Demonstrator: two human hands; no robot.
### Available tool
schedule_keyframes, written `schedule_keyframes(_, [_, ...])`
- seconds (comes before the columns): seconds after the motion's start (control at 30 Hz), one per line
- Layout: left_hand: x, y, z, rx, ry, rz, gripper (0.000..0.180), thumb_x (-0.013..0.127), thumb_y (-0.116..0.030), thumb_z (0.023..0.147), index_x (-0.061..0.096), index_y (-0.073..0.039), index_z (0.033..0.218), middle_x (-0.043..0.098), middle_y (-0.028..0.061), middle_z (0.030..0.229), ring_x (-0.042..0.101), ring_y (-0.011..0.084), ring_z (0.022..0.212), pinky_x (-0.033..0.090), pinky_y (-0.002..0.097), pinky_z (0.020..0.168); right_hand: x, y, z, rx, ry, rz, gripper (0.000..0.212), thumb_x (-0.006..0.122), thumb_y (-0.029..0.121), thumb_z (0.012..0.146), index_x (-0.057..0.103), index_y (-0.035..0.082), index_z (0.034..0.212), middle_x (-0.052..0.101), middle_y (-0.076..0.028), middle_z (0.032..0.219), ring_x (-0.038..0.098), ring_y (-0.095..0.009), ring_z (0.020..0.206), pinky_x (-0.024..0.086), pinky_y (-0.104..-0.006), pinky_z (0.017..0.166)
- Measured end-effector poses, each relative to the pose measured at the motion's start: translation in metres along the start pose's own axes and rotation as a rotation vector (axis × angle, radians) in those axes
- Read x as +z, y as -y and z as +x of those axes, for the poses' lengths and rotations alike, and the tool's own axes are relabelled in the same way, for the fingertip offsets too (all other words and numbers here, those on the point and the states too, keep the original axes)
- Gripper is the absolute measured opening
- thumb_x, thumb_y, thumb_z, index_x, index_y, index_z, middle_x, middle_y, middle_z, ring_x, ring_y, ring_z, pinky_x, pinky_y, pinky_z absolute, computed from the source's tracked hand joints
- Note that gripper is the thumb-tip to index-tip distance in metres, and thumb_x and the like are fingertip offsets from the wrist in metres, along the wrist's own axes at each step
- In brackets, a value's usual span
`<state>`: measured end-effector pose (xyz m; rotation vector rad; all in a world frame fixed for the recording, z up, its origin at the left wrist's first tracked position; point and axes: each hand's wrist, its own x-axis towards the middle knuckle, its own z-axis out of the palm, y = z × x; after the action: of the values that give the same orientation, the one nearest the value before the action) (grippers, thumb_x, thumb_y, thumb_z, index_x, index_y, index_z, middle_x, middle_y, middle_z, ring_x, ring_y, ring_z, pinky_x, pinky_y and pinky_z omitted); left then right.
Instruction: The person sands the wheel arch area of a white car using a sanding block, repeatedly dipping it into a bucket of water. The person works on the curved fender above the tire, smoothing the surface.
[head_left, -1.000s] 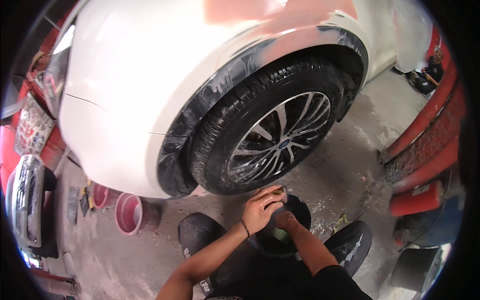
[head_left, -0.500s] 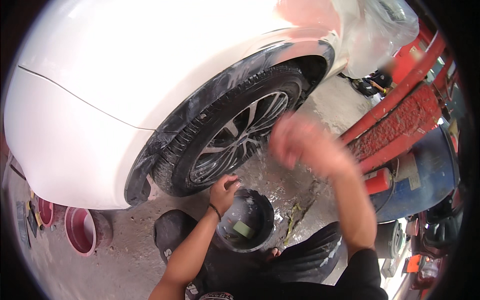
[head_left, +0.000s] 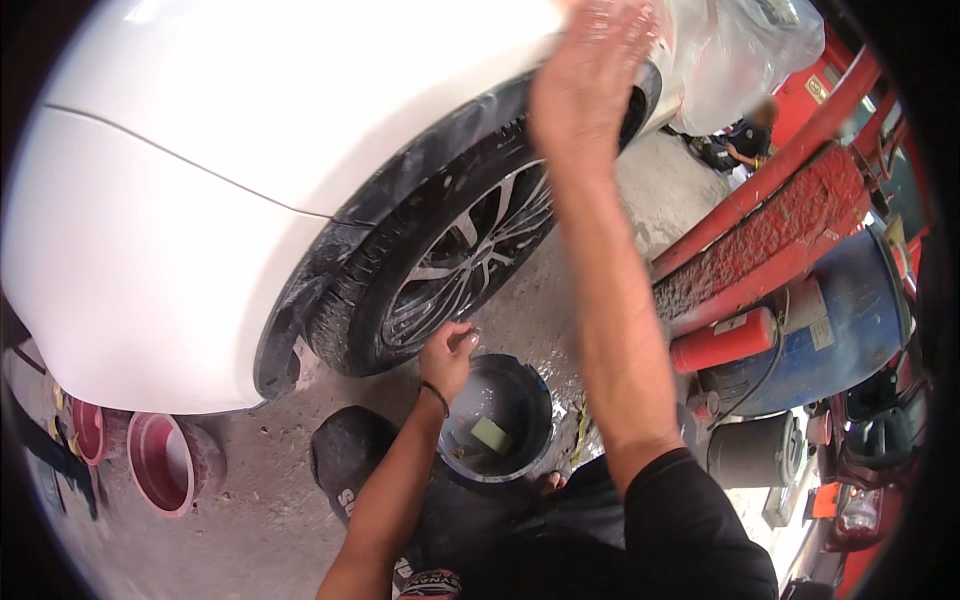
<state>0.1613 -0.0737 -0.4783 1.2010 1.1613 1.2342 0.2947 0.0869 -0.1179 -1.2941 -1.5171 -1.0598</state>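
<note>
- Raised from beside the wheel (head_left: 480, 248) half a second ago, the right hand (head_left: 588, 85) is now at the upper middle of the frame, over the far part of the wheel arch (head_left: 430, 140); the left hand (head_left: 447, 358) has hardly shifted.
- Right hand: its fingers look stretched out and fairly close together, seemingly to lie flat along the bodywork (motion blur hides whether they touch it, or whether anything is under them).
- Left hand: at the centre of the frame, just above the bucket's rim, fingers curled in toward the thumb; I cannot tell whether they pinch something small. Its place there probably keeps it near the water and out of the other arm's way.
- White car panel (head_left: 230, 140): fills the upper left, curving down to the arch, within reach of the raised arm.
- Dark bucket (head_left: 543, 400): on the floor at lower centre, close by the person's legs, likely so both hands reach it easily. Cloudy water and a green block (head_left: 491, 435) are inside, the block held by neither hand.
- Pink bucket (head_left: 205, 465): at lower left, well apart from both hands; a red cylinder (head_left: 725, 340) lies right of the right forearm, against a blue drum (head_left: 860, 340).
</note>
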Motion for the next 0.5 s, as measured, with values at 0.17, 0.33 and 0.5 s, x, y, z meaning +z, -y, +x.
schedule_keyframes(0.17, [-0.011, 0.002, -0.003, -0.015, -0.023, 0.067, 0.021, 0.074, -0.004, 0.097, 0.073, 0.002, 0.117, 0.077, 0.007, 0.117, 0.068, 0.0095, 0.101, 0.053, 0.0277, 0.092, -0.041, 0.088, -0.015, 0.339, -0.098, 0.577, 0.072, 0.038, 0.038, 0.118, 0.022, -0.013, 0.166, 0.018, -0.04, 0.171, 0.011, -0.051, 0.163, 0.009, -0.0555, 0.133])
schedule_keyframes(0.33, [-0.018, -0.001, -0.013, 0.0, 0.022, -0.066, 0.025, 0.075, -0.01, 0.098, 0.073, 0.003, 0.119, 0.078, 0.0119, 0.119, 0.071, 0.0165, 0.109, 0.054, 0.031, 0.098, 0.049, -0.071, 0.028, 0.697, -0.057, 0.537, 0.084, 0.03, 0.055, 0.116, 0.027, -0.013, 0.165, 0.023, -0.036, 0.173, 0.018, -0.044, 0.164, 0.015, -0.0466, 0.134])
schedule_keyframes(0.5, [-0.025, -0.017, -0.025, -0.022, -0.037, -0.06, 0.024, 0.075, -0.009, 0.098, 0.073, 0.002, 0.12, 0.078, 0.0101, 0.117, 0.071, 0.0154, 0.107, 0.054, 0.0304, 0.098, 0.058, -0.092, 0.039, 0.946, -0.016, 0.684, 0.089, 0.036, 0.061, 0.112, 0.036, -0.013, 0.161, 0.038, -0.036, 0.166, 0.036, -0.048, 0.156, 0.027, -0.0469, 0.13])
